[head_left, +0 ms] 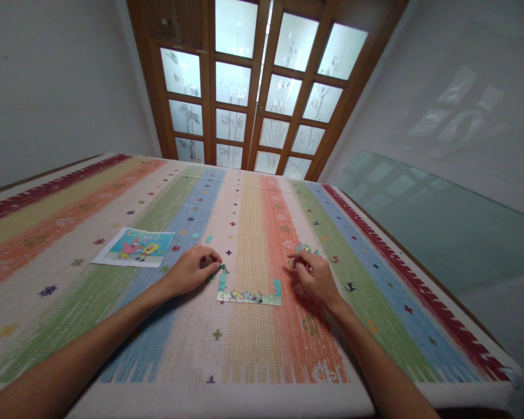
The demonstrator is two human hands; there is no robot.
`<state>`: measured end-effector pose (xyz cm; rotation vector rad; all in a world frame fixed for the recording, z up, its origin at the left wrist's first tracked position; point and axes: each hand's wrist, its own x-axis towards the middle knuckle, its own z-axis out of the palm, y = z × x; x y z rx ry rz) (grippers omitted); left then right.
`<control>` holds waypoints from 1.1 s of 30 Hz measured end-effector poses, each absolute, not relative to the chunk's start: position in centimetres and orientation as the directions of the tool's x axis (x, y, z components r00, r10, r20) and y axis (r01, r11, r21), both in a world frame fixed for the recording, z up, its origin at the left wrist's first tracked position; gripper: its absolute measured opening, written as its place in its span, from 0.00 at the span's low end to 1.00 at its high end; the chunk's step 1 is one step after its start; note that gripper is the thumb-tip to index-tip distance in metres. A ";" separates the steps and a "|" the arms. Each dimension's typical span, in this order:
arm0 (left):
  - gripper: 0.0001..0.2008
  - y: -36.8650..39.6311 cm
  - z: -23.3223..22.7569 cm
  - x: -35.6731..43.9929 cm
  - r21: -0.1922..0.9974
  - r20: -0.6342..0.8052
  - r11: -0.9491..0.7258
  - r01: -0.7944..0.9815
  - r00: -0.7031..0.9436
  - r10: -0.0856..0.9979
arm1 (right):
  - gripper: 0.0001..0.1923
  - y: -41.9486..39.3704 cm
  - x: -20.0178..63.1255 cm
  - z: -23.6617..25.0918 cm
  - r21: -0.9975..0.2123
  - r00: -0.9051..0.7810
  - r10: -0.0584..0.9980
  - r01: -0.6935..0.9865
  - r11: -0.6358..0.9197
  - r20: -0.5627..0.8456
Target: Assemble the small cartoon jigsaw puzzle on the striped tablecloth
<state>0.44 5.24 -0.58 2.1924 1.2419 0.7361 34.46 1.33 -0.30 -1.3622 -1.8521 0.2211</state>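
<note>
A partly joined jigsaw puzzle (250,297) forms a U-shaped border on the striped cloth, with a full lower edge and short teal sides. At its upper left end, my left hand (195,267) pinches a small teal puzzle piece (223,266) between thumb and forefinger. Loose teal pieces (208,239) lie just beyond that hand. To the right of the border, my right hand (315,274) is closed, its fingers curled; what they hold is hidden. A small heap of puzzle pieces (306,248) sits right behind its knuckles.
A printed cartoon picture (140,248) lies flat to the left of my left hand. The striped tablecloth (253,349) covers the table. Wooden doors with frosted panes (231,81) stand past the far edge, and a pale glass panel (419,198) leans along the right wall.
</note>
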 end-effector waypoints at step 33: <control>0.09 4.5 -0.9 1.3 0.556 0.253 -0.573 0.603 0.534 0.807 | 0.14 1.3 34.4 -0.7 -0.520 -0.158 0.874 0.749 0.410 0.460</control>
